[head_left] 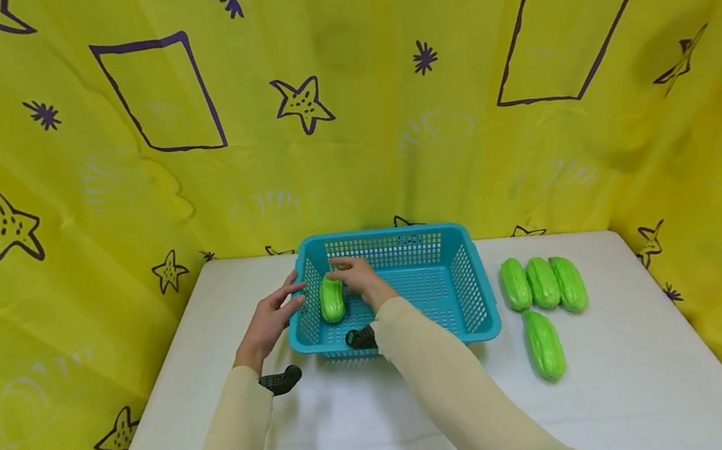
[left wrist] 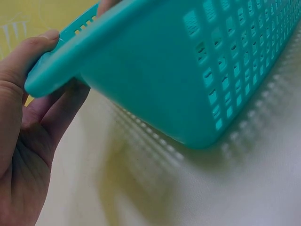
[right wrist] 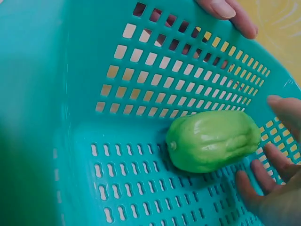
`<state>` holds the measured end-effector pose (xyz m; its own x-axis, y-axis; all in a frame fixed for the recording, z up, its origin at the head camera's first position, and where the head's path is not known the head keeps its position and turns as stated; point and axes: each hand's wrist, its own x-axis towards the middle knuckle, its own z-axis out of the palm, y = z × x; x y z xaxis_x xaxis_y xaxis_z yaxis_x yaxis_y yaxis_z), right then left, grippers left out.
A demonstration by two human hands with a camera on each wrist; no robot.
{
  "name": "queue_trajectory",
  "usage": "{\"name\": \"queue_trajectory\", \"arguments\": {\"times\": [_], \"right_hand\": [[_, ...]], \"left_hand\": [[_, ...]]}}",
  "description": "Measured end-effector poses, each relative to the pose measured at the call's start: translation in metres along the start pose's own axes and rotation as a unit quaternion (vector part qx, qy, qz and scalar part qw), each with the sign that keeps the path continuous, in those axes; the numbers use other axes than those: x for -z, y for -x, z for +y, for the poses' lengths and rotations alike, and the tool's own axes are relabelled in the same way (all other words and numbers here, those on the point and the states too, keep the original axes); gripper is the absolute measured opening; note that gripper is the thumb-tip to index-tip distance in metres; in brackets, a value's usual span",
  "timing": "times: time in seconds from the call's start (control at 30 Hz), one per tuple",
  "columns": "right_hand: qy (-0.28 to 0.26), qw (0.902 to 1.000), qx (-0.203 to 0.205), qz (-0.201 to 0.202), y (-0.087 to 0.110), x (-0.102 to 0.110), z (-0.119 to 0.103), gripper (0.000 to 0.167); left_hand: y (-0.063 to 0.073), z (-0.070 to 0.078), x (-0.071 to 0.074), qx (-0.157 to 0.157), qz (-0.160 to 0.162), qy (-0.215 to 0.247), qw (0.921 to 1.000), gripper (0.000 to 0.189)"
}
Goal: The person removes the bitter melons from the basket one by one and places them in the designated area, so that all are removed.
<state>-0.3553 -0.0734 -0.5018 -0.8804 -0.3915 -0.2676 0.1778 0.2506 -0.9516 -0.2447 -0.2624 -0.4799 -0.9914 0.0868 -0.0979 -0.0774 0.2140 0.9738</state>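
Observation:
A turquoise perforated basket (head_left: 382,232) stands on the table. My left hand (head_left: 269,325) grips its left rim; in the left wrist view the thumb (left wrist: 35,47) is at the rim and other fingers are below it on the outside. Inside, against the left wall, lies a glossy light green, ridged, gourd-like vegetable (head_left: 332,304). My right hand (head_left: 357,276) is in the basket at the far end of this vegetable. The right wrist view shows the right hand's fingers (right wrist: 270,181) spread apart, beside the vegetable (right wrist: 211,141) with a small gap.
Several similar green vegetables lie on the white table right of the basket: a row side by side (head_left: 543,282) and one nearer (head_left: 544,345). A yellow patterned curtain (head_left: 363,153) hangs behind and along both sides. Black wrist devices (head_left: 283,381) sit under both wrists.

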Motion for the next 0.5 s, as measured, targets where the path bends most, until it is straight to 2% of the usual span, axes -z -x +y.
{"name": "queue_trajectory", "arguments": {"times": [0.33, 0.5], "right_hand": [[0.080, 0.9947, -0.046, -0.046, -0.0007, 0.0005, 0.0017, 0.039], [0.068, 0.9946, -0.050, -0.061, -0.0053, 0.0055, -0.0011, 0.043]], "left_hand": [[0.0002, -0.0002, -0.0004, 0.007, 0.000, 0.002, 1.0000, 0.045], [-0.0010, -0.0013, 0.0006, -0.002, -0.001, 0.011, 0.9999, 0.045]]}}
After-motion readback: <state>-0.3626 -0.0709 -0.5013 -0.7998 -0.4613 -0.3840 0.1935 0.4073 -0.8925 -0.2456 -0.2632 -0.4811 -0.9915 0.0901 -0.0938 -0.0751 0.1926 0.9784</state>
